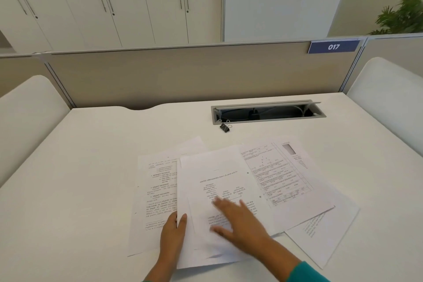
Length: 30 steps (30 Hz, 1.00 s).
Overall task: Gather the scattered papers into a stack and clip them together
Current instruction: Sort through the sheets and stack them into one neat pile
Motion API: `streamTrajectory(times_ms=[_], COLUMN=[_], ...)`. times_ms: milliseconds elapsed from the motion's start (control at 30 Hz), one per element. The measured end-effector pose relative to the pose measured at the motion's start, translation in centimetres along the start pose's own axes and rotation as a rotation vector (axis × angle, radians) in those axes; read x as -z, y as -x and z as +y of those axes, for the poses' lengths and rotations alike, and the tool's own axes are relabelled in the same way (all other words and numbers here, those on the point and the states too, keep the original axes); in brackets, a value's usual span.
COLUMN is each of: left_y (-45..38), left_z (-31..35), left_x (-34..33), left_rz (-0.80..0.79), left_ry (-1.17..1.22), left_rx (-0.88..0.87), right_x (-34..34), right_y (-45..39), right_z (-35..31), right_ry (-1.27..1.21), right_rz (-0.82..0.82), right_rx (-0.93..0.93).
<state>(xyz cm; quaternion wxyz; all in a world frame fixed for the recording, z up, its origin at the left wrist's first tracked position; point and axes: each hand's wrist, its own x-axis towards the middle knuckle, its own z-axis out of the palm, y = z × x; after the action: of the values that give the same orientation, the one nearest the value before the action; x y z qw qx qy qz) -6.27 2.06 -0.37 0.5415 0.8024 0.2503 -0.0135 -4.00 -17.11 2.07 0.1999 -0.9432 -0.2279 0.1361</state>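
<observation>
Several printed white papers lie overlapping and fanned out on the white desk. One sheet with tables pokes out to the right, and a text sheet to the left. My left hand grips the left edge of the middle sheets, thumb on top and fingers tucked under. My right hand lies flat on the middle sheets, fingers spread and blurred. A black binder clip rests on the desk beyond the papers, away from both hands.
An open cable tray with wires is sunk into the desk just behind the clip. A beige partition with a "017" label closes the far edge. White chair backs stand at both sides.
</observation>
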Motion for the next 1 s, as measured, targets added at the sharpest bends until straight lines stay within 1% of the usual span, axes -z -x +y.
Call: streamTrajectory(times_ms=[67,100,167,233,267,333,433,533,633,700,733,833,900,1000], left_y=[0.1,0.1,0.2,0.1,0.1,0.0,0.0,0.2,0.2,0.1,0.1,0.4,0.6,0.7], left_z=[0.0,0.0,0.0,0.0,0.0,0.1,0.0,0.0,0.1,0.2,0.3,1.1,2.1,4.1], left_x=[0.1,0.1,0.1,0.0,0.0,-0.1,-0.1,-0.1,0.0,0.1,0.2,0.5,0.7,1.1], left_rz=[0.001,0.003,0.004,0.003,0.004,0.008,0.006,-0.012,-0.03,-0.036,-0.037,-0.044,-0.042,-0.016], left_ry=[0.0,0.008,0.02,0.019,0.02,0.024,0.035,0.019,0.019,0.081,0.126,0.267,0.339,0.375], left_rx=[0.006,0.006,0.003,0.006,0.009,0.02,0.0,-0.018,-0.014,-0.002,-0.003,-0.023,-0.055,-0.152], right_x=[1.3,1.9,3.0,3.5,3.4,3.1,2.4,2.3,2.4,2.4,2.5,3.5,5.0,7.7], right_y=[-0.5,-0.7,-0.8,-0.5,-0.4,0.0,0.6,0.8,0.9,0.8,0.8,0.8,0.9,0.8], right_z=[1.9,2.9,4.8,6.1,6.4,6.4,5.4,5.0,5.2,5.3,5.3,4.4,3.4,2.1], right_ry=[0.051,0.098,0.143,0.087,0.058,-0.003,-0.074,-0.06,-0.08,-0.109,-0.154,-0.439,-0.571,-0.7], right_rz=[0.158,0.195,0.201,0.192,0.185,0.191,0.26,0.316,0.284,0.268,0.277,0.343,0.385,0.539], right_rx=[-0.19,-0.307,-0.516,-0.624,-0.631,-0.571,-0.473,-0.503,-0.525,-0.514,-0.501,-0.44,-0.412,-0.4])
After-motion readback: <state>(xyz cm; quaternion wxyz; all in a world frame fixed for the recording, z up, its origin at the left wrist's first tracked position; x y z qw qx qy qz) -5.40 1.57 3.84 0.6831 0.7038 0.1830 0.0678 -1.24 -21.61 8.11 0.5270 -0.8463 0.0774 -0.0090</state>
